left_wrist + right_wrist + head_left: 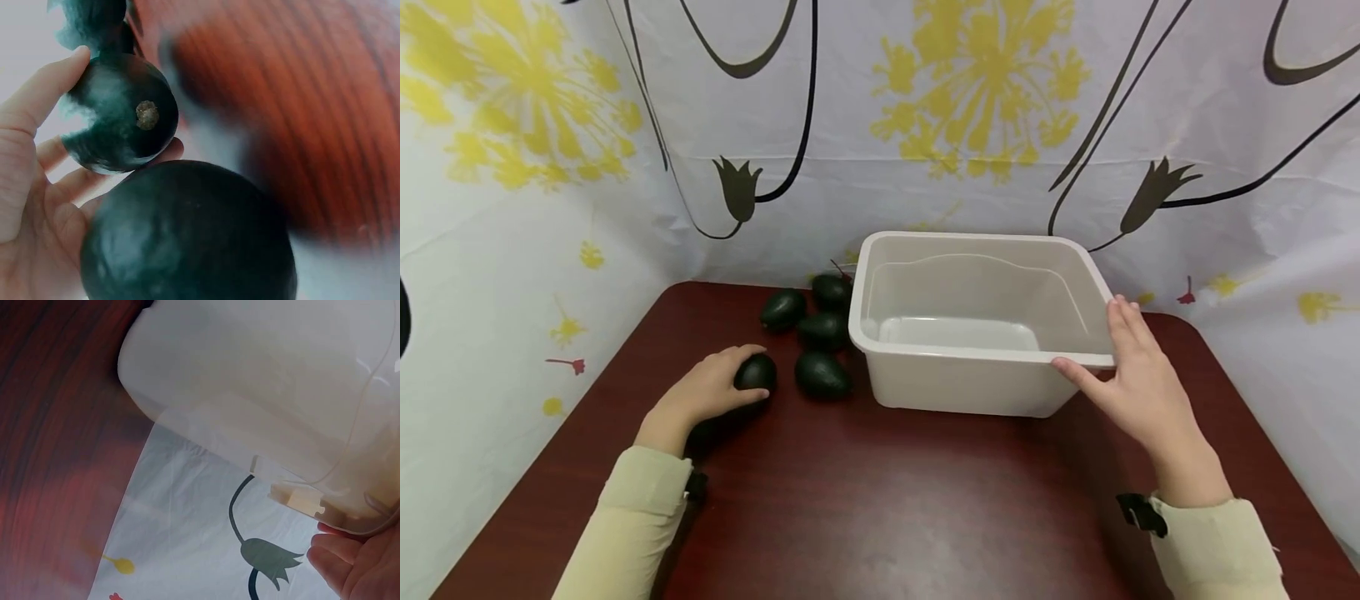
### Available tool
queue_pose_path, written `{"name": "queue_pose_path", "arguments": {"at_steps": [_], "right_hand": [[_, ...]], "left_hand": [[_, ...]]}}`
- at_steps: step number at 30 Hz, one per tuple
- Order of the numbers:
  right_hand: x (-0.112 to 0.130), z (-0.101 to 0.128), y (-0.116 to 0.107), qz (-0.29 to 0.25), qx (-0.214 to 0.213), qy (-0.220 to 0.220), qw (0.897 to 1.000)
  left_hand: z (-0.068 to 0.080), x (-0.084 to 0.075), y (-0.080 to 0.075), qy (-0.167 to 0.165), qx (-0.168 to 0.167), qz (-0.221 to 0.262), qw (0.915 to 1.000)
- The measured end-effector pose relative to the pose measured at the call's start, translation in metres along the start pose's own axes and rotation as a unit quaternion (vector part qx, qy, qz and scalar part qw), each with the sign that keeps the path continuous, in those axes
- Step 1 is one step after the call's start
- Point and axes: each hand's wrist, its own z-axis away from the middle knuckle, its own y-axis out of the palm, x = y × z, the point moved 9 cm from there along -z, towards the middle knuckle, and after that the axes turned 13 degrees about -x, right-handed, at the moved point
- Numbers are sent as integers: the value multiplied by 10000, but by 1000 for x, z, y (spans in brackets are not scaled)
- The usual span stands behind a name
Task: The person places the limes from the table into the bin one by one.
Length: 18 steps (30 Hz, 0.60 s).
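At the left of the table my left hand (713, 387) grips a dark green avocado (756, 373), thumb on one side and fingers on the other. In the left wrist view the held avocado (125, 112) shows its brown stem scar. A second avocado (187, 237) fills the foreground there, close to the palm. My right hand (1142, 392) rests on the near right corner of a beige plastic bin (958, 383). Its thumb lies along the front rim and its straight fingers along the right rim. The right wrist view shows fingers (337, 556) against the bin's outside.
Several more avocados, among them a near one (822, 375), lie in a cluster against the bin's left side. A dark red-brown wooden table (880, 500) carries everything. Patterned white cloth (820, 108) hangs behind and at both sides. The bin's visible floor is bare.
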Motion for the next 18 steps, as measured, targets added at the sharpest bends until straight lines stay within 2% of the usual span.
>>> {"name": "queue_pose_path", "arguments": {"at_steps": [6, 12, 18], "right_hand": [[0, -2, 1, -16, 52, 59, 10000], [1, -3, 1, -32, 82, 61, 9999], [0, -1, 0, -4, 116, 66, 9999]], "left_hand": [[4, 1, -8, -65, 72, 98, 9999], [8, 0, -18, -212, -32, 230, 9995], [10, -9, -29, -323, -121, 461, 9983]]}}
